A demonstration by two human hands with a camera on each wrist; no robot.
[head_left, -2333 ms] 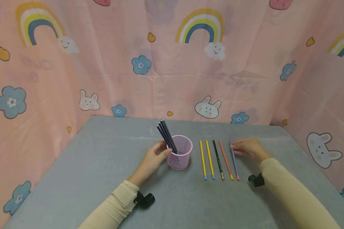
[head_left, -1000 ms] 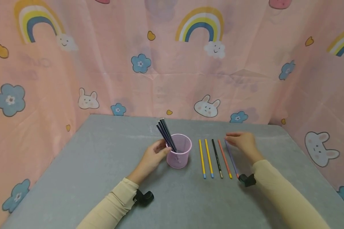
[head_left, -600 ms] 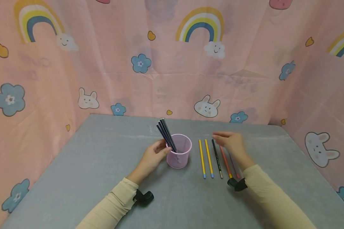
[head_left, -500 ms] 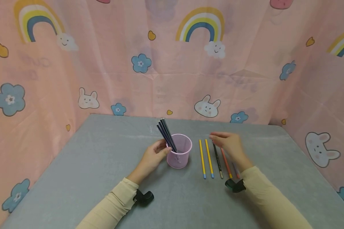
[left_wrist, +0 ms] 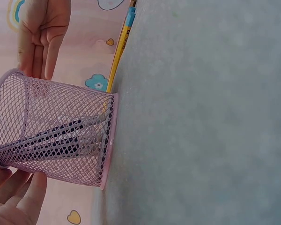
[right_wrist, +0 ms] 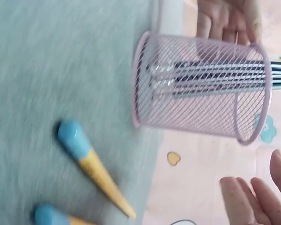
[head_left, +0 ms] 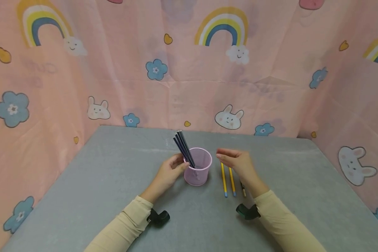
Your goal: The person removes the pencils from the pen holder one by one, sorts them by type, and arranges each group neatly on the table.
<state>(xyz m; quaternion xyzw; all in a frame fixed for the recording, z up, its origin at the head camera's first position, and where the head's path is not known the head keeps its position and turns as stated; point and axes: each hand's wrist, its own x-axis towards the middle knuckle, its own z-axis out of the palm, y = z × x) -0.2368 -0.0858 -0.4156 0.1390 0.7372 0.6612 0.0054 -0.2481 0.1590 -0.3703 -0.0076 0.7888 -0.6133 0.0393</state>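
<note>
My left hand (head_left: 165, 176) holds a pink mesh pencil cup (head_left: 196, 177) at its left side, thumb near the rim and fingers curled behind. Several dark pencils (head_left: 183, 150) stand in the cup, leaning left. My right hand (head_left: 242, 168), with nothing in it, hovers just right of the cup, fingers extended toward the rim. Under that hand lie two yellow pencils with blue ends, one nearer the cup (head_left: 224, 183) and one beside it (head_left: 232, 184). Only the lower end of a black pencil (head_left: 243, 190) shows; the red and purple pencils are hidden behind my right hand and forearm.
The grey tabletop (head_left: 119, 168) carries the cup and the pencil row. A pink curtain (head_left: 189, 94) printed with rainbows, flowers and rabbits closes off the back and both sides. A black wrist camera sits on each sleeve.
My right hand has let go of the purple pencil, whose far end tilted left, and moved left over the row to beside the cup. My left hand stays on the cup.
</note>
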